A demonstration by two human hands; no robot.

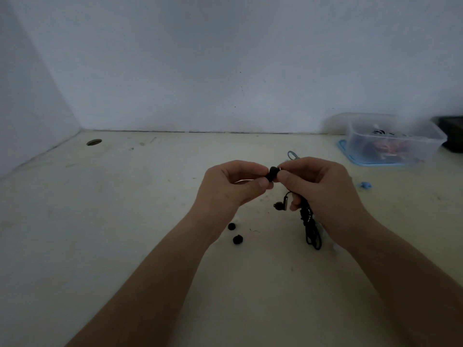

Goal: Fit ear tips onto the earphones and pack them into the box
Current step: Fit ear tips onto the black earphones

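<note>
While left grip (235, 181) pinches the ear tip (273, 172) and right grip (318, 186) holds the earphones (308, 217), fitting looks underway; next, seat it squarely.

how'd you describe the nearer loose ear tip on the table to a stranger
On the cream table, look just below the left hand. Two black tips lie there; yours is the nearer ear tip, lower in view and right of the farther ear tip.

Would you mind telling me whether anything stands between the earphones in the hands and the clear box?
Nothing visible does. Only bare table separates the earphones from the clear box; a small blue piece lies just aside.
</note>
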